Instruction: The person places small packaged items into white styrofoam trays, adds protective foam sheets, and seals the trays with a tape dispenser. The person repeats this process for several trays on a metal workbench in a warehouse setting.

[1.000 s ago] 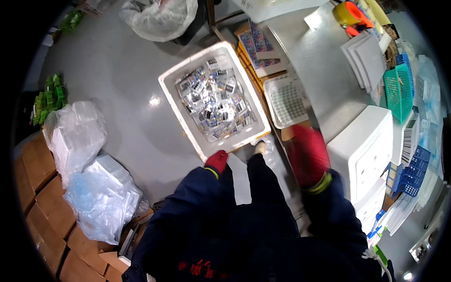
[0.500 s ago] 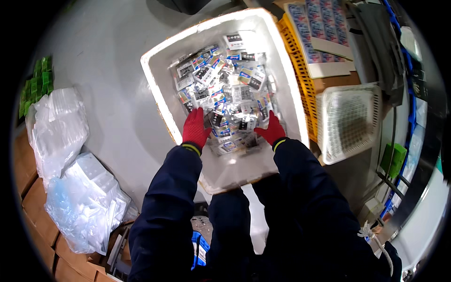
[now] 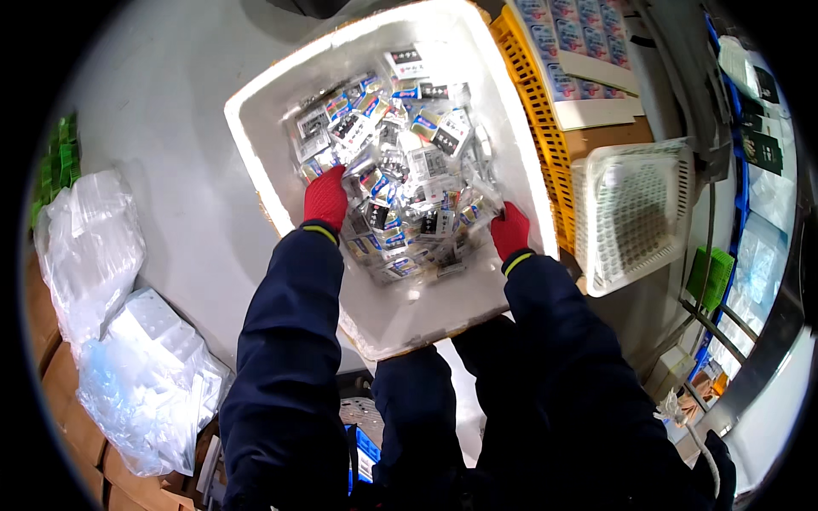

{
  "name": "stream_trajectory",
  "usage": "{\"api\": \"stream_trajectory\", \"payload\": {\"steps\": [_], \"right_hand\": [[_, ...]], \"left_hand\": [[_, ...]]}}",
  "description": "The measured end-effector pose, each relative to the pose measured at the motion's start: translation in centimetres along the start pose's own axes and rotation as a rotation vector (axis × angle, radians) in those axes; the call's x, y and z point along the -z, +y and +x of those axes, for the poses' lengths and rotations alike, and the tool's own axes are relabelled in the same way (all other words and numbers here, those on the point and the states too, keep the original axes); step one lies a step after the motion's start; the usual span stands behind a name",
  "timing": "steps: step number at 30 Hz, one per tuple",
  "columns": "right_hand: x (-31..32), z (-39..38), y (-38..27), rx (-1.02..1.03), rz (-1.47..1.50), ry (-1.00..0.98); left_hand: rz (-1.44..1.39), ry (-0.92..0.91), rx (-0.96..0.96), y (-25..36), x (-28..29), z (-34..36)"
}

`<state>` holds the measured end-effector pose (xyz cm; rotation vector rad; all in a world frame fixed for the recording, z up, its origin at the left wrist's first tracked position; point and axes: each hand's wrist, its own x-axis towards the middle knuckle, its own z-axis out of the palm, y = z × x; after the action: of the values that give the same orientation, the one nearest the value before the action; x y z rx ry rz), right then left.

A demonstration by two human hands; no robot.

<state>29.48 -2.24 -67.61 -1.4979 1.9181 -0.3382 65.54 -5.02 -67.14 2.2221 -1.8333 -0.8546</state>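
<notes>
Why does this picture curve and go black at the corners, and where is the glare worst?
Head view: wide fisheye, so the corners go black and the blue strip at right bows; head view again: glare is strongest at the top end inside the white tub, with glints on the shiny packets; same head view: the dark sleeves show little detail.

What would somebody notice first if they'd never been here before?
Probably the big white tub in the middle, with a heap of shiny little packets inside. Next come the bright red gloves: the left grip is at the heap's left side, and the right grip at its right. Along the tub's right side, the yellow crate stands out too.
</notes>
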Motion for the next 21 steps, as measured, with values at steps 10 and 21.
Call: {"api": "stream_trajectory", "payload": {"steps": [10, 21], "right_hand": [[15.4, -16.5, -13.6, -0.275, 0.944, -0.322], [52.6, -30.2, -24.8, 0.101, 0.88, 0.063]], "left_hand": [[-1.618, -0.342, 0.391, 13.8, 20.8, -17.2], [-1.282, -0.602, 0.223, 32.3, 33.5, -24.8]]}}
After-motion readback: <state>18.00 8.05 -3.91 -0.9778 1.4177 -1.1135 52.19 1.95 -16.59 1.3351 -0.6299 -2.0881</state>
